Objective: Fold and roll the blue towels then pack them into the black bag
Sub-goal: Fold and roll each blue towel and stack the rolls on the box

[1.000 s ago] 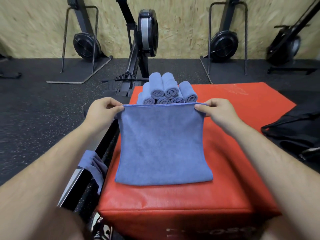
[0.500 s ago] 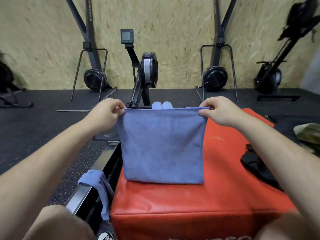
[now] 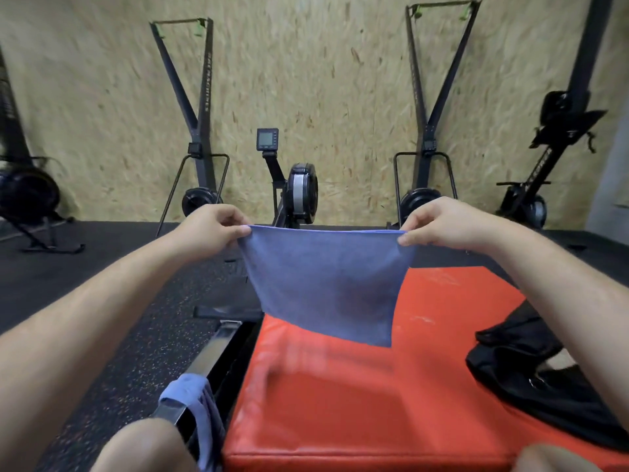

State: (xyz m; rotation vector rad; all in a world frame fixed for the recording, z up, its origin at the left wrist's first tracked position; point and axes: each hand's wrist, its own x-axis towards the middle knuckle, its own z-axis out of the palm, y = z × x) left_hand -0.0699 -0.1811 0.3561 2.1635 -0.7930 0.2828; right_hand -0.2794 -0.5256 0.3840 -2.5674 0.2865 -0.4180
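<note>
Left hand (image 3: 207, 229): pinches the towel's top left corner, fingers curled.
Right hand (image 3: 442, 223): pinches the top right corner, fingers curled.
Towel (image 3: 326, 284): blue, hangs stretched between both hands at centre, lower edge slanted over the pad's far part.
Pad (image 3: 374, 403): red, centre to 6 o'clock.
Bag (image 3: 531, 386): black, 4 o'clock, on the pad's right edge, apart from the towel.
Second towel (image 3: 194, 400): blue, 7 o'clock, draped over a metal rail (image 3: 211, 359) beside the pad.

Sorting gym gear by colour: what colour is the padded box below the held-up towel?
Plain red. The padded box shows best in the head view.
</note>
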